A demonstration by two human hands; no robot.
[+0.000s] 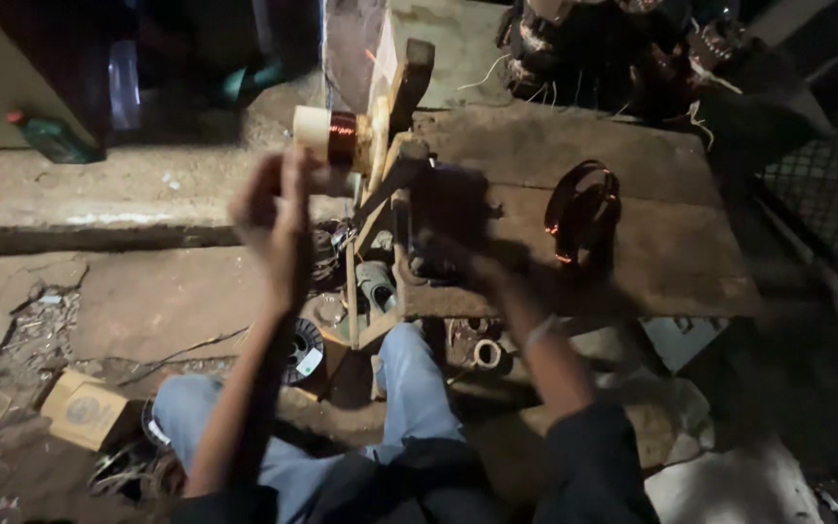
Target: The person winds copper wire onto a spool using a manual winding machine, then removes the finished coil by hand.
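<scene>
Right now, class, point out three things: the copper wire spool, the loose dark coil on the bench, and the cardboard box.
copper wire spool (341,138), head view, on its copper winding.
loose dark coil (582,211), head view, on its upper loop.
cardboard box (84,409), head view, on its top face.

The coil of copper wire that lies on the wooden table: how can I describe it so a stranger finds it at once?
Start at the worn wooden table ahead of the seated person. On its middle lies the coil of copper wire, a dark oval loop right of the upright wooden frame. Unlike the wire wound on the frame's spool, it lies loose, glinting orange.
</scene>
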